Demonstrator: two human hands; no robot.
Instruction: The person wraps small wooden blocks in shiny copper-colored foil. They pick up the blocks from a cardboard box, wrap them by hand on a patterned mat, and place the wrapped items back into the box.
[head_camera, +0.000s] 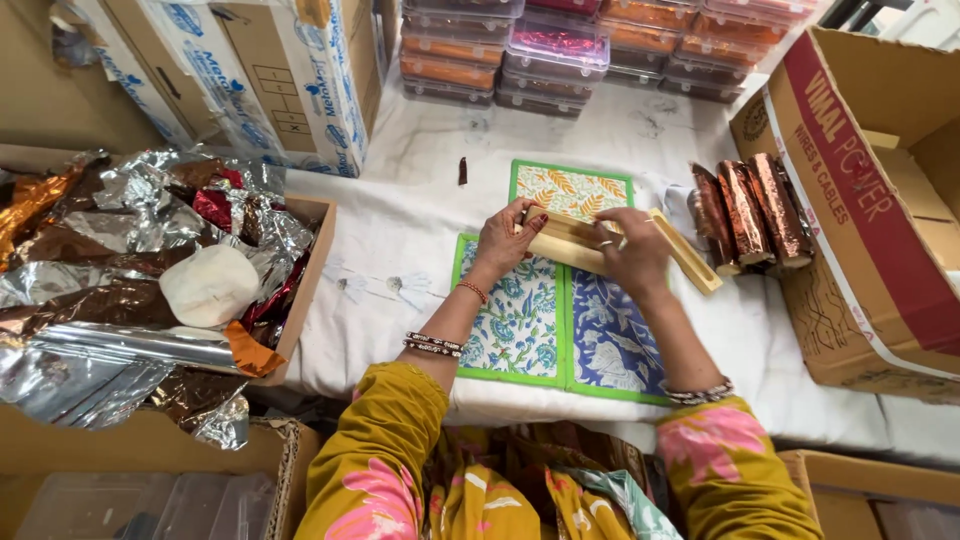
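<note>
My left hand (507, 238) and my right hand (632, 250) both grip a pale wooden mould (566, 244) held over patterned cloth mats. A long wooden strip (690, 255) juts out to the right of my right hand. Beneath lie a green-edged mat with blue-green flowers (518, 325), a blue floral mat (608, 345) and a mat with orange leaves (570, 187). Three copper-foil-wrapped bars (748, 210) lie just right of the mould.
A box of crumpled silver and copper foil (130, 270) with a white lump (208, 285) sits at left. Stacked plastic containers (555, 50) line the back. A large open cardboard box (870, 200) stands at right. A small dark piece (462, 171) lies on the white cloth.
</note>
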